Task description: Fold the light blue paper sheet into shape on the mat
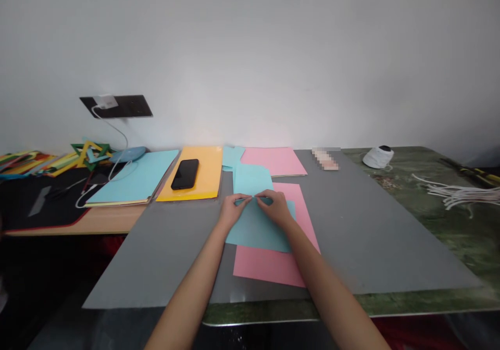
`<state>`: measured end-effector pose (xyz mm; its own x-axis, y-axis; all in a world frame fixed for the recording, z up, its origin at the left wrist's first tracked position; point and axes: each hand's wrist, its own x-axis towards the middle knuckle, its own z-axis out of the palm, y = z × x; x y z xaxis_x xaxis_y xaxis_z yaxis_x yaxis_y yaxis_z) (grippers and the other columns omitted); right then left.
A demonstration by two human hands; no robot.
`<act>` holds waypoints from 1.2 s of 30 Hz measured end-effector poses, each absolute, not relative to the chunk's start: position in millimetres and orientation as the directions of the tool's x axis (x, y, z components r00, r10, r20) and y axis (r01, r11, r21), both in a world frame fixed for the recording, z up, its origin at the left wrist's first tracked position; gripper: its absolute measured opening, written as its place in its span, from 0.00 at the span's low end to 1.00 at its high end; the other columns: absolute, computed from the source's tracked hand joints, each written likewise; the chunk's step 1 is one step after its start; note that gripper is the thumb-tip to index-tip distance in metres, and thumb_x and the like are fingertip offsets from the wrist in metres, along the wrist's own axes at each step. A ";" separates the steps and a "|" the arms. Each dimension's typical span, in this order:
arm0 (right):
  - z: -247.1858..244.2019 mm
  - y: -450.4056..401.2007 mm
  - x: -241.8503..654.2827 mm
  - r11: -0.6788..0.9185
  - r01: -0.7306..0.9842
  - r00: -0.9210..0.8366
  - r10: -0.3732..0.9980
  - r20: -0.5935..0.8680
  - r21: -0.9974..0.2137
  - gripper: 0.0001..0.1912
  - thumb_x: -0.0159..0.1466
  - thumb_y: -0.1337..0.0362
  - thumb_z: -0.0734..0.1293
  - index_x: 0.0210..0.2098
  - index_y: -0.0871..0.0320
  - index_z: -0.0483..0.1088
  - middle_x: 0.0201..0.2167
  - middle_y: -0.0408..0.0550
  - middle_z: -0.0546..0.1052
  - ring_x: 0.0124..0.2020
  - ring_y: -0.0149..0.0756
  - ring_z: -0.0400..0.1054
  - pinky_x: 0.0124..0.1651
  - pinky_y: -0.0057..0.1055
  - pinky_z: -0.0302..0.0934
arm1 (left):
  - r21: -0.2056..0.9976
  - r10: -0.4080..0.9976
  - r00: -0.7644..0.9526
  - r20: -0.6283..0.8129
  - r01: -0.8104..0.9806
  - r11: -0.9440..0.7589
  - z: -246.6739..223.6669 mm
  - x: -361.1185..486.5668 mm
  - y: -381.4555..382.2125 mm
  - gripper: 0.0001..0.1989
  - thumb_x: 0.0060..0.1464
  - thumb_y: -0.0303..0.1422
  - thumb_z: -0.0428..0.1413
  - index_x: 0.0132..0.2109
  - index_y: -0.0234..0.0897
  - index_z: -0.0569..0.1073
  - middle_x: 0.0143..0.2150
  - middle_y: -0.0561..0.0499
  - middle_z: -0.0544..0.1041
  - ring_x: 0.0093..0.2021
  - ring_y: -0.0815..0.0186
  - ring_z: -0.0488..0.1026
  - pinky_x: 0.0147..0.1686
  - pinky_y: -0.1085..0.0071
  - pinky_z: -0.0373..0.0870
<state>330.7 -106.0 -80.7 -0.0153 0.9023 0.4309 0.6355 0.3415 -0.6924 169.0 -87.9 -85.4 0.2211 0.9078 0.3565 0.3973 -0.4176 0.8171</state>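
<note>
A light blue paper [260, 228] lies over a pink sheet [265, 264] in the middle of the grey mat [351, 235]. Its upper part [253, 178] looks folded or layered. My left hand [232, 209] pinches at the middle of the blue paper, thumb and index finger together. Beside it, my right hand [275, 205] pinches the same paper, its fingertips almost touching those of the left. The exact edge or fold between the fingertips is too small to make out.
Behind are a pink stack [273, 161] and small blue pieces [233, 157]. A black phone [185, 174] rests on yellow paper [211, 175], left of which is a blue stack [136, 178]. White cords [461, 194] and a white roll [378, 157] lie right.
</note>
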 end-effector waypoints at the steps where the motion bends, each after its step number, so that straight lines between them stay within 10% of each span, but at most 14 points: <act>1: -79.8 -105.7 329.6 0.359 0.617 -0.024 0.898 0.439 -0.700 0.07 0.53 0.65 0.61 0.29 0.52 0.71 0.30 0.41 0.76 0.34 0.35 0.68 0.44 0.36 0.53 | 0.820 0.909 0.210 0.360 0.393 -0.416 -85.9 169.1 -87.3 0.12 0.45 0.39 0.54 0.33 0.35 0.75 0.33 0.48 0.78 0.36 0.62 0.73 0.38 0.68 0.67; 36: -92.7 -99.5 464.7 0.121 0.691 0.132 0.948 0.289 -0.712 0.07 0.47 0.60 0.65 0.22 0.56 0.73 0.22 0.46 0.75 0.28 0.38 0.67 0.33 0.33 0.58 | 0.867 0.939 0.013 0.344 0.380 -0.323 -72.0 151.6 -87.4 0.11 0.42 0.39 0.56 0.29 0.35 0.76 0.32 0.48 0.78 0.35 0.62 0.73 0.39 0.68 0.68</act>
<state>464.7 -99.5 -92.7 0.1323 0.9480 0.2895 0.6913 0.1210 -0.7124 151.6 -87.4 -72.0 0.0129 0.9387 0.3445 0.3802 -0.3232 0.8666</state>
